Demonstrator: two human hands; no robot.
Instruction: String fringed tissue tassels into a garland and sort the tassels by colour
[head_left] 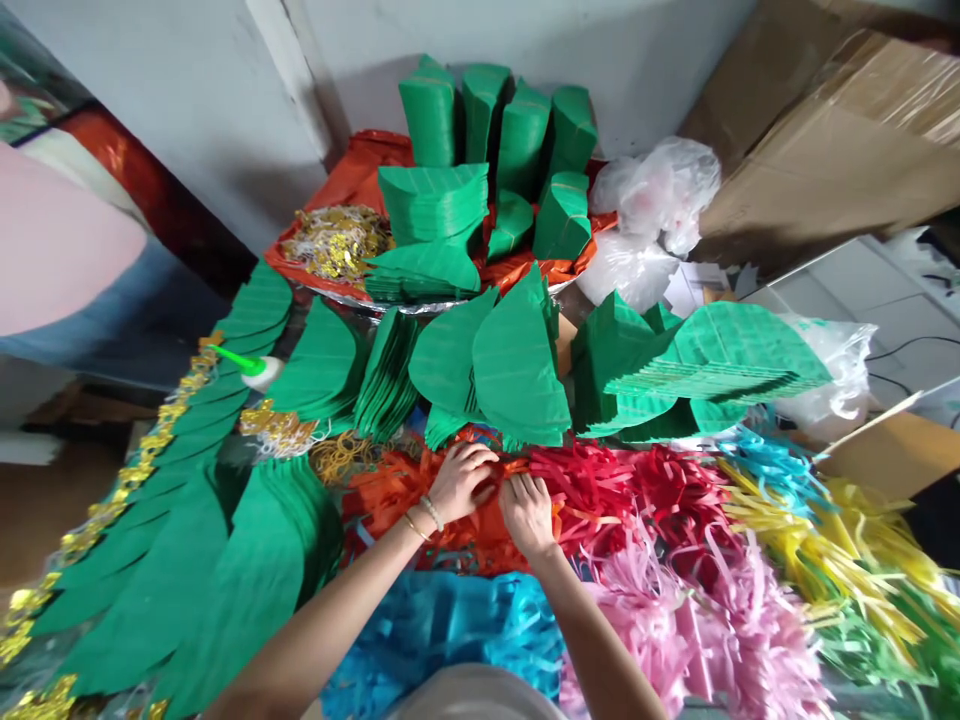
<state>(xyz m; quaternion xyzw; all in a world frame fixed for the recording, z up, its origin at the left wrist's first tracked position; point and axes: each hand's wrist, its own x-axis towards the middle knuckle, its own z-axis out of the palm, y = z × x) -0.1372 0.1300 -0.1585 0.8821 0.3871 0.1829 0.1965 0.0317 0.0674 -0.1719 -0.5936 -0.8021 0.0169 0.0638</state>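
Left hand (461, 483): grip bent over the orange fringe, fingers curled; whether they pinch a strip, I cannot tell. A beaded bracelet (433, 513) and a thin bangle (416, 527) circle the wrist.
Right hand (527, 510): just beside the left, grip folded almost into a fist at the orange fringe's right end; what it holds, if anything, is hidden.
Orange fringe (390, 490): a crinkled heap of thin, ribbon-like strips, centred under both hands.
Neighbouring fringes: loose red fringe (660, 485) to the right, curly pink fringe (712, 630) nearer the body, glossy blue fringe (450, 625) between body and orange, yellow fringe (840, 550) farther right.
Green leaf stacks (517, 370): smooth, flat cutouts with curved edges, layered like pages, closing off the far side of the work.
Left side: overlapping green leaves (187, 540) edged by shiny gold sequin trim (135, 475); a white bottle (262, 373) with a green nozzle lies on them; tangled rubber bands (349, 455) sit nearer the hands.
Beyond: banded green bundles (525, 130) on orange-red sheeting (360, 165), crumpled clear bags (664, 195), a cardboard box (832, 130).
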